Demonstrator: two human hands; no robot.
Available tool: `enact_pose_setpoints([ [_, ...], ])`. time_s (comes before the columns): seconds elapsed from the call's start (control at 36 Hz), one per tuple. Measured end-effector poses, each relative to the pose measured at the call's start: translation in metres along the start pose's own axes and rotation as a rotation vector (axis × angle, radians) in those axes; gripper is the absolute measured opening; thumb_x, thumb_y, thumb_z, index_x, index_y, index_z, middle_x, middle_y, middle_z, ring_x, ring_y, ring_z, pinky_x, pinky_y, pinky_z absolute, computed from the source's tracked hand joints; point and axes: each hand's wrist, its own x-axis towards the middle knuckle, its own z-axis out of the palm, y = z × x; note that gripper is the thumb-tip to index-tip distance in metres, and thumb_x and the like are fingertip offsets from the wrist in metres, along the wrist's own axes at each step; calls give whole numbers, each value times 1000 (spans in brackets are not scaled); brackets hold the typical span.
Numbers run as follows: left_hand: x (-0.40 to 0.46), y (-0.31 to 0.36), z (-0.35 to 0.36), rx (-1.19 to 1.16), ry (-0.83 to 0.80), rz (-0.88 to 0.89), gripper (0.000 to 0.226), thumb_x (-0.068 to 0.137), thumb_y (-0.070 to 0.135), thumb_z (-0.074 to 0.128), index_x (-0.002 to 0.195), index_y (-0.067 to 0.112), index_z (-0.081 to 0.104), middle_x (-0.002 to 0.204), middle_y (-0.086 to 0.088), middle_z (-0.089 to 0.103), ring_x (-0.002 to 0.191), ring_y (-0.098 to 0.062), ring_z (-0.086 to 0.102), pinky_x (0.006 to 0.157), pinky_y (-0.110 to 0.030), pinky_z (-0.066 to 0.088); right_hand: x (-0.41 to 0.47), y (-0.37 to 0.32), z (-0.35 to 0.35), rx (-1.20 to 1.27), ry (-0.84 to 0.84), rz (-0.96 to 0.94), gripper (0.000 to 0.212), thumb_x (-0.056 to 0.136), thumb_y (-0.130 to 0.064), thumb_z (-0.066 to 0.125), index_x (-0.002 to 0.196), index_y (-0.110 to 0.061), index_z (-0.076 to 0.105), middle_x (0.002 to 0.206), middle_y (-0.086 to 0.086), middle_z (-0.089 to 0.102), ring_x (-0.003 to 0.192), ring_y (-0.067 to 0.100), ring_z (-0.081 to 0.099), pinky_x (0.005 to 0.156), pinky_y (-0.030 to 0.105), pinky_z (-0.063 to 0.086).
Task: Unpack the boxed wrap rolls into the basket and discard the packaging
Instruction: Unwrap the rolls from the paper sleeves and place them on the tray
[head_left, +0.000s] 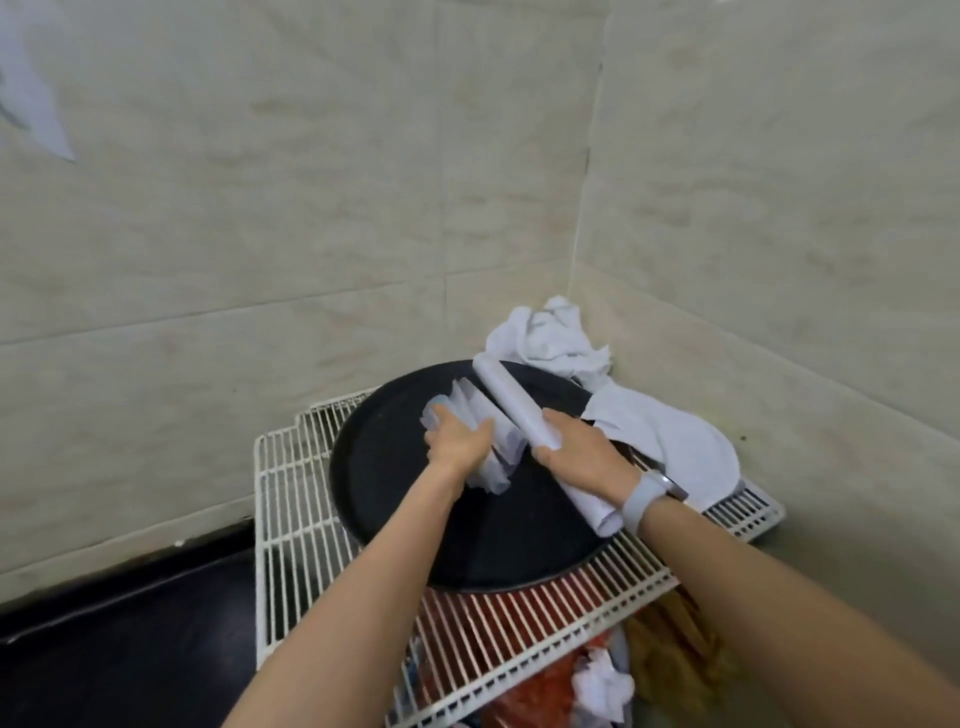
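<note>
A long white wrap roll (511, 400) lies slanted above a round black tray (395, 499). My right hand (582, 457) is closed around the roll's middle, a pale watch on its wrist. My left hand (457, 439) grips a bunch of crinkled clear film (498, 441) that runs from the roll's left side. No basket or box is in view.
The tray rests on a white wire rack (291, 519) set in a tiled corner. White cloths (561, 338) are heaped behind the tray at the right. Crumpled paper and reddish packaging (597, 686) lie under the rack. A dark counter (130, 639) is at lower left.
</note>
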Motion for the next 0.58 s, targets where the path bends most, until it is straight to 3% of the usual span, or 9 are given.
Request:
enact_pose_setpoints([
  [0.11, 9, 1, 6, 124, -14, 43, 73, 90, 43, 45, 148, 14, 13, 151, -18, 25, 131, -37, 37, 108, -46, 37, 11, 9, 1, 69, -38, -46, 32, 82, -22, 57, 112, -13, 53, 112, 8, 63, 104, 28, 58, 88, 40, 46],
  [0.25, 10, -6, 4, 249, 30, 128, 60, 93, 34, 40, 145, 12, 23, 152, -20, 22, 131, -37, 36, 107, -45, 38, 10, 11, 1, 128, -76, -58, 57, 84, -31, 61, 135, -14, 40, 134, 7, 51, 121, 26, 49, 96, 32, 39],
  [0.33, 8, -12, -2, 340, 44, 218, 57, 94, 28, 38, 146, 10, 23, 152, -19, 24, 131, -35, 37, 108, -42, 36, 11, 9, 8, 107, -83, -73, 59, 83, -35, 59, 136, -14, 41, 135, 11, 51, 121, 27, 49, 99, 36, 40],
  [0.44, 3, -18, -4, 495, -14, 245, 40, 95, 27, 35, 127, 5, 39, 138, -18, 39, 115, -35, 48, 97, -48, 42, 24, 21, 28, 51, -86, -41, 50, 80, -46, 41, 115, -11, 50, 108, 23, 58, 96, 39, 56, 81, 40, 45],
  [0.58, -7, -14, -10, 648, -40, 250, 36, 95, 33, 33, 123, 11, 40, 133, -15, 41, 112, -33, 47, 96, -52, 41, 11, 17, 23, -66, -84, -57, 47, 97, -31, 27, 140, -14, 29, 133, 21, 43, 119, 42, 42, 100, 48, 37],
])
